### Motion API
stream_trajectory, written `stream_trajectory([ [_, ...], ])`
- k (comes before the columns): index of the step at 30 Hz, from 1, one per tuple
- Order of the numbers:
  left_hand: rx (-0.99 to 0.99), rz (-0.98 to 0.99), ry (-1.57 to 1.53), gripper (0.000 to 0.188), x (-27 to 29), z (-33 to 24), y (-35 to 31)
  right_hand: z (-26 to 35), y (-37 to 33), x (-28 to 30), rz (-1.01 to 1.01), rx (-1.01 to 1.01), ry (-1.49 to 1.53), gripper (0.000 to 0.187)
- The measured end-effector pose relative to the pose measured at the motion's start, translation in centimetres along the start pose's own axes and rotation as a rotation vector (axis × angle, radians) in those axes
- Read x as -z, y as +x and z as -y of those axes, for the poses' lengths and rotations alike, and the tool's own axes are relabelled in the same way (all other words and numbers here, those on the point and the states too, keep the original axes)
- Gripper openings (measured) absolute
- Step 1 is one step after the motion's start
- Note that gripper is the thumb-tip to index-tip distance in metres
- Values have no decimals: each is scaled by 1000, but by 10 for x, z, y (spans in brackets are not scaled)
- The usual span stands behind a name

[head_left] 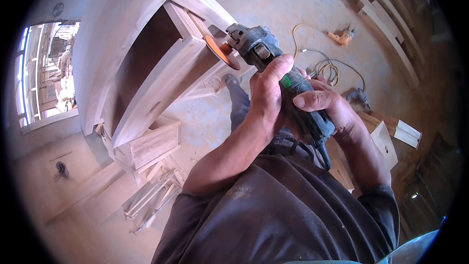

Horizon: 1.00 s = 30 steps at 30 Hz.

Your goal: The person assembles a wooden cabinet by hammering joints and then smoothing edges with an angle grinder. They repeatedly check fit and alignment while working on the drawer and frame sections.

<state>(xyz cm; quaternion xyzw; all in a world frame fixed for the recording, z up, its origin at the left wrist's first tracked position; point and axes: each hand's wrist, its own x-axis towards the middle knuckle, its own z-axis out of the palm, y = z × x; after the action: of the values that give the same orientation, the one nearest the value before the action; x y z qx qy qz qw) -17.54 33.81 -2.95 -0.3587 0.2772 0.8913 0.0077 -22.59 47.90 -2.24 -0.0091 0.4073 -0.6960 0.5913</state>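
Note:
A dusty dark angle grinder is held in front of my chest, tilted with its head up and to the left. My left hand wraps round its body just behind the head, thumb along the top. Farther back, my right hand grips the rear of the housing. An orange sanding disc on the grinder sits at the front corner of a pale wooden drawer, which sticks out of a curved wooden cabinet. I cannot tell whether disc and wood touch.
An orange power drill lies on the floor at the far right, with a coiled yellow cord nearer. Long boards rest by the right side. A wooden box and thin wood strips are at lower left.

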Motion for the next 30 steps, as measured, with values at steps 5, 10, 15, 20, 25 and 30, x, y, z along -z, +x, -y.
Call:
stream_trajectory([
  [5,-76,21,45,36,-13,-12,-16,7,-5,-9,41,12,14,59],
  [10,-120,29,85,34,-14,-15,-17,11,-7,-17,14,53,9,57],
  [15,5,-17,13,33,-2,-3,-1,2,2,-3,-7,-7,-13,52],
  [20,56,-44,31,35,12,8,15,-15,13,19,-2,-60,67,43],
  [25,114,-99,46,36,22,22,33,-29,21,37,-53,-131,178,44],
  [30,77,-23,84,34,13,14,27,-18,13,28,-34,-49,138,47],
])
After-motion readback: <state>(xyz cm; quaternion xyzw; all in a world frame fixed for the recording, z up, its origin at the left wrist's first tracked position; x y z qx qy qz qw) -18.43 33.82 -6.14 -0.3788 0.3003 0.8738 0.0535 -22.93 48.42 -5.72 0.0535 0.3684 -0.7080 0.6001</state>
